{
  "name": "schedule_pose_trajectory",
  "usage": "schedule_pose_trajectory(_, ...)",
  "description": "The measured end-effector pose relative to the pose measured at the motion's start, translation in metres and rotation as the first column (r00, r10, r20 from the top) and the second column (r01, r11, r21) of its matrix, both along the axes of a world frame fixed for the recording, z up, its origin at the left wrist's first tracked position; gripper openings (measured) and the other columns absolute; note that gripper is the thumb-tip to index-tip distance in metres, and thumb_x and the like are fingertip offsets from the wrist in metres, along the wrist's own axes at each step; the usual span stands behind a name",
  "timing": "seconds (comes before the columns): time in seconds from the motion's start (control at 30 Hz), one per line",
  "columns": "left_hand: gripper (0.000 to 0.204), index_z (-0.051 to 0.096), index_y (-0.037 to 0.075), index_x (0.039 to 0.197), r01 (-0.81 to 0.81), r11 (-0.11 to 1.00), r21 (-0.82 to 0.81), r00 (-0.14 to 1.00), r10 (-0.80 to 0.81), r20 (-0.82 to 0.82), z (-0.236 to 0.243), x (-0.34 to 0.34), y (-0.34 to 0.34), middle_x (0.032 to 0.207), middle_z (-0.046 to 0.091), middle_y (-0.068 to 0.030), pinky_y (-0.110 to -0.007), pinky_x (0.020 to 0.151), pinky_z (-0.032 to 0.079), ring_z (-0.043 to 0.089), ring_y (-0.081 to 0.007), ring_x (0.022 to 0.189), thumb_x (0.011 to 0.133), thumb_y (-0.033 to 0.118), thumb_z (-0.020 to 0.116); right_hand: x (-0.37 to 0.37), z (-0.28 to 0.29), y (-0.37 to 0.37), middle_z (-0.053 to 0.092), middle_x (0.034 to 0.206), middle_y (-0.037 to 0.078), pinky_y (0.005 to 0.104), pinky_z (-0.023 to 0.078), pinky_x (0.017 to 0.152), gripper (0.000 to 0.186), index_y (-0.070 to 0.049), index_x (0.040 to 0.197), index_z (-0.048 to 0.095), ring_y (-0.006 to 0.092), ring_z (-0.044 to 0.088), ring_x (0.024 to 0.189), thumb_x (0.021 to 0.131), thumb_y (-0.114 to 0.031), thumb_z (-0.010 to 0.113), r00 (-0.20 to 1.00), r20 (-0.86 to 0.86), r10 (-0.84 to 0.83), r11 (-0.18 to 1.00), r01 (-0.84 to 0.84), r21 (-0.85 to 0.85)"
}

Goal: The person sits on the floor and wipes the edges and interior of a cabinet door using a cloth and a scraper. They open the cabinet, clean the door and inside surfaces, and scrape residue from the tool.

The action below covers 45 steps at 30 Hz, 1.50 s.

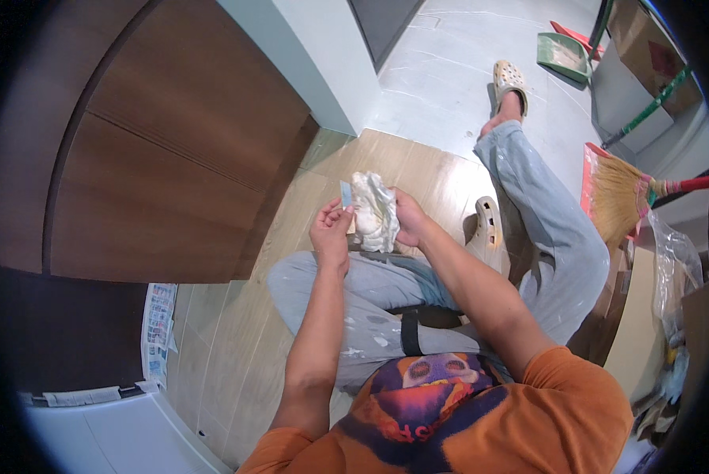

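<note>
Above my crossed leg, my left hand (331, 221) pinches a small flat strip (346, 195), pale blue and beige, at the left side of a crumpled white wad (373, 212), paper or cloth, which I cannot tell. My right hand (408, 217) grips that wad from its right side, with its fingertips partly hidden behind it. My bent leg in stained pale jeans (339, 308) lies below both hands. A beige clog (486, 229) rests to the right of my right hand, and my outstretched right foot wears another (510, 77).
Brown wooden panels (165, 142) stand at the left, above newspaper strips (158, 332). A straw broom (615, 189), red dustpan (588, 170), green dustpan (562, 55), cardboard (631, 308) and plastic sheeting (671, 261) line the right. A white wall edge (315, 63) rises ahead; wood-look floor (212, 355) adjoins grey tiles (433, 95).
</note>
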<state>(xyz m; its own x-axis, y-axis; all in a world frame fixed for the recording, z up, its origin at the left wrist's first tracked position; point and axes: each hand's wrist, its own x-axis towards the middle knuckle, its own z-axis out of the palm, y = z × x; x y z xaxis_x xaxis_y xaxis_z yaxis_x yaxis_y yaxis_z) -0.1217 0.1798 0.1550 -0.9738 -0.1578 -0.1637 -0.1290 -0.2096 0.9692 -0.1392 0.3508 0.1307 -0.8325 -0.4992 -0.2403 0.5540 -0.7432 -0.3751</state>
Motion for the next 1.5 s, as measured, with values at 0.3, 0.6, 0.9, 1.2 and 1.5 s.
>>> schedule_pose_trajectory(0.3, 0.034, 0.054, 0.004, 0.108, 0.031, 0.975, -0.220, 0.999, -0.037, -0.021, -0.013, 0.001, -0.010, 0.099, 0.068, -0.0072, -0.025, 0.080, 0.053, 0.066, -0.0136, 0.090, 0.081, -0.014, 0.065, 0.005, 0.025, -0.006, 0.073, 0.096, 0.005, 0.0319, 0.057, 0.067, 0.023, -0.004, 0.114, 0.068, 0.0133, 0.068, 0.077, 0.097, -0.020, 0.070, 0.980, -0.122, 0.156, 0.870, -0.078, 0.486)
schedule_pose_trajectory(0.6, 0.031, 0.051, 0.006, 0.110, 0.290, 0.917, -0.274, 0.957, -0.276, 0.091, -0.022, -0.002, -0.011, 0.098, 0.059, -0.0055, -0.030, 0.083, 0.052, 0.059, -0.0151, 0.091, 0.086, -0.007, 0.065, -0.013, -0.032, -0.011, 0.073, 0.089, 0.008, 0.0344, 0.054, 0.067, 0.026, -0.001, 0.104, 0.073, 0.0154, 0.066, 0.073, 0.096, -0.025, 0.071, 0.979, -0.165, -0.118, 0.858, 0.184, 0.479)
schedule_pose_trajectory(0.9, 0.024, 0.054, 0.007, 0.112, 0.163, 0.985, -0.049, 0.966, -0.150, 0.212, -0.033, -0.009, -0.025, 0.110, 0.066, -0.0104, -0.026, 0.083, 0.050, 0.063, -0.0154, 0.097, 0.096, 0.007, 0.071, -0.028, 0.015, 0.077, 0.072, 0.087, 0.003, 0.0307, 0.053, 0.060, 0.034, -0.010, 0.094, 0.074, 0.0123, 0.067, 0.071, 0.102, -0.039, 0.059, 0.900, -0.119, -0.419, 0.851, 0.435, 0.296)
schedule_pose_trajectory(1.2, 0.055, 0.049, 0.001, 0.142, 0.073, 0.906, 0.417, 0.892, -0.246, 0.378, -0.024, -0.026, -0.046, 0.136, 0.056, -0.0154, -0.043, 0.112, 0.043, 0.053, -0.0268, 0.128, 0.100, 0.035, 0.060, -0.038, 0.009, -0.041, 0.073, 0.085, 0.016, 0.0474, 0.052, 0.068, 0.026, -0.003, 0.093, 0.076, 0.0302, 0.070, 0.075, 0.084, -0.023, 0.063, 0.848, -0.528, 0.045, 0.507, 0.436, 0.744)
schedule_pose_trajectory(1.5, 0.059, 0.051, 0.007, 0.139, 0.110, 0.792, 0.601, 0.912, -0.321, 0.256, 0.000, -0.017, -0.035, 0.132, 0.059, -0.0113, -0.050, 0.101, 0.042, 0.055, -0.0294, 0.120, 0.099, 0.050, 0.052, -0.003, 0.037, -0.053, 0.072, 0.076, 0.018, 0.0460, 0.055, 0.070, 0.010, 0.000, 0.073, 0.071, 0.0345, 0.070, 0.073, 0.064, -0.003, 0.070, 0.706, -0.700, -0.108, 0.422, 0.670, 0.611)
